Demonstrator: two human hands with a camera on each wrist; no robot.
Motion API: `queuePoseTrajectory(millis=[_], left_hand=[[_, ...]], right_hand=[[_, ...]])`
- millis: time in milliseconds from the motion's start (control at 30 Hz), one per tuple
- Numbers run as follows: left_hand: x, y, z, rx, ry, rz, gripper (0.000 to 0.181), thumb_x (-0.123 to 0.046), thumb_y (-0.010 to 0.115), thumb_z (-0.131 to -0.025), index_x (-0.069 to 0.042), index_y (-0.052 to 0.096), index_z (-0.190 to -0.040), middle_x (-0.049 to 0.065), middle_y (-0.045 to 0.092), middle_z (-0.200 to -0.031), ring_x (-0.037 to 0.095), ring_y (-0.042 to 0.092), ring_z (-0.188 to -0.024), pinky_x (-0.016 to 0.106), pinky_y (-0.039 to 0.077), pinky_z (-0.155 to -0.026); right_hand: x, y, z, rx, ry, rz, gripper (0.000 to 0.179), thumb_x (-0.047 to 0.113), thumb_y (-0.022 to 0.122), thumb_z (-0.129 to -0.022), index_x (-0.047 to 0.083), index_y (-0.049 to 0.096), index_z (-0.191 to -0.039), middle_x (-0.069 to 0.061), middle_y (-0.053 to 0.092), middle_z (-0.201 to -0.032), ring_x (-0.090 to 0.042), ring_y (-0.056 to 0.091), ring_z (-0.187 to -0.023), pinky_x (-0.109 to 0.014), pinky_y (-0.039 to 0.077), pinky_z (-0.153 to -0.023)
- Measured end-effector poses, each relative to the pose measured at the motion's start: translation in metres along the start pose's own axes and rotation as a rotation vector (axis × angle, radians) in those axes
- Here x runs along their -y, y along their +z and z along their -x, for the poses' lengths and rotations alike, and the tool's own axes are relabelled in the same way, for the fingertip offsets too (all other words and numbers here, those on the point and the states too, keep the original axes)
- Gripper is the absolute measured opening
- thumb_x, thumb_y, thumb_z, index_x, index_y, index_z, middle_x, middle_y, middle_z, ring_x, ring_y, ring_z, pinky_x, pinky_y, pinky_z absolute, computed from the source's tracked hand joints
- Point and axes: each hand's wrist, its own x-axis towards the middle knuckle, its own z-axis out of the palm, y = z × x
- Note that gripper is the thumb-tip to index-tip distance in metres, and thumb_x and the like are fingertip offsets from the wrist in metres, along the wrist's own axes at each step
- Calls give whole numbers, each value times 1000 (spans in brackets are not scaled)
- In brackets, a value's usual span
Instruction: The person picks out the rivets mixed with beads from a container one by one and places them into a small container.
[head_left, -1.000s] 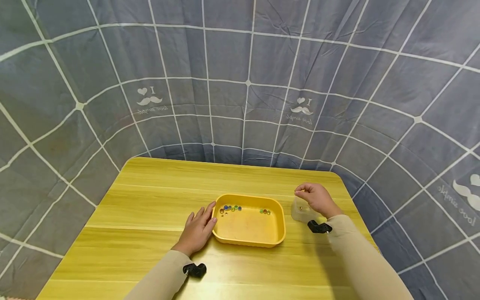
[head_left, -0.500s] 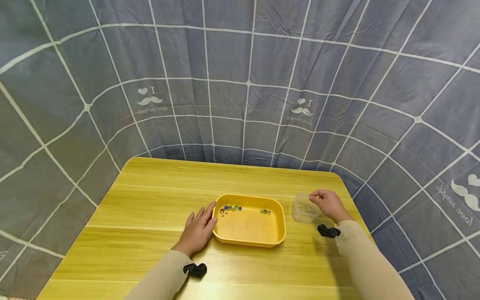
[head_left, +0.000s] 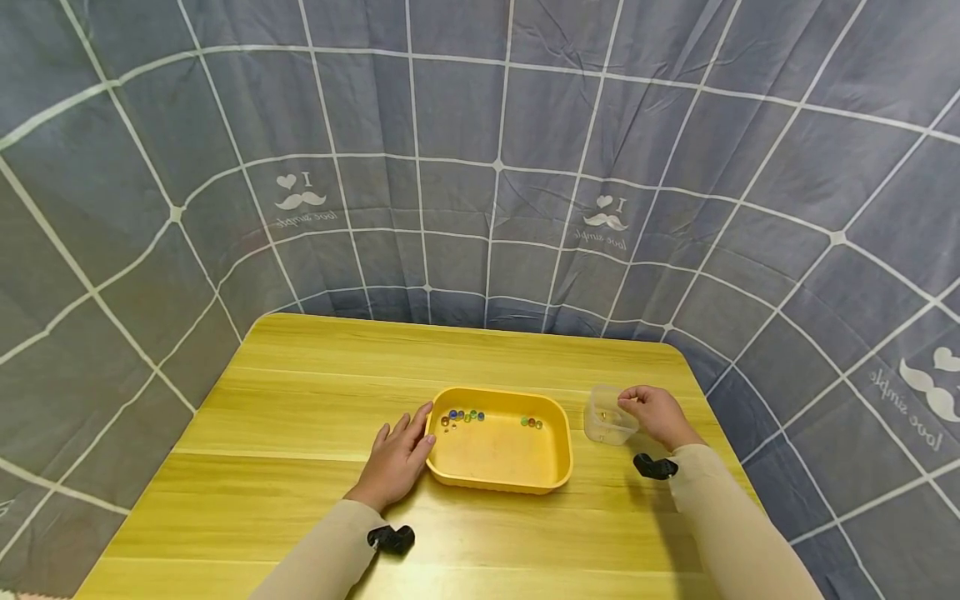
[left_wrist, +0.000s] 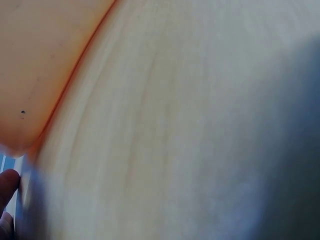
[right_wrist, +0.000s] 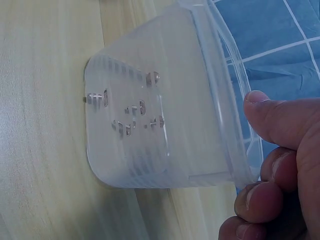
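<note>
A grey-blue curtain [head_left: 450, 108] with white grid lines and moustache prints hangs behind a wood-grain table [head_left: 337, 358]. The left hand [head_left: 393, 462] lies along the left side of the yellow tray [head_left: 498, 458], its fingers extended and loose, the tips touching the rim; it grasps nothing. The right hand [head_left: 652, 412] is at the right rim of the clear box [head_left: 609, 436], fingers curled and thumb reaching to the edge; whether it grips the rim or merely touches it, I cannot tell. The tray sits between the two hands, just beside the left one; the box stands upright to the right of the tray, a small gap between them, with the right hand at its far right corner.

Inside the tray, small coloured marbles [head_left: 453, 414], mostly blue, green and amber, cluster in the back left corner, nearest the left hand. Three more, green, red and yellowish, line up near the back right. A few small shiny pieces [right_wrist: 142, 107] lie on the bottom of the box, too blurred to identify. Beige sleeves [head_left: 322, 562] cover both forearms, and a black device [head_left: 392, 540] sits at each wrist.
</note>
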Motion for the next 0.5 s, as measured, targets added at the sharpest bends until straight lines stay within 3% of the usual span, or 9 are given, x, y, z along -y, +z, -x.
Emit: queuePoseTrajectory(millis=[267, 500], left_hand=[[-1, 1, 3, -48, 47, 3, 57, -40, 44, -113, -30, 31, -168, 15, 51, -161, 51, 35, -154, 69, 11, -127], [-2, -3, 4, -19, 19, -14, 58, -41, 44, -114, -30, 28, -169, 10, 48, -164, 46, 33, -157, 67, 9, -129]], right_hand=[[0, 2, 1, -5, -3, 1, 26, 29, 63, -106, 6, 75, -114, -16, 74, -119, -26, 63, -99, -34, 48, -78], [2, 4, 4, -7, 6, 2, 31, 31, 64, -107, 5, 76, -116, -18, 74, -122, -32, 67, -108, -41, 54, -86]])
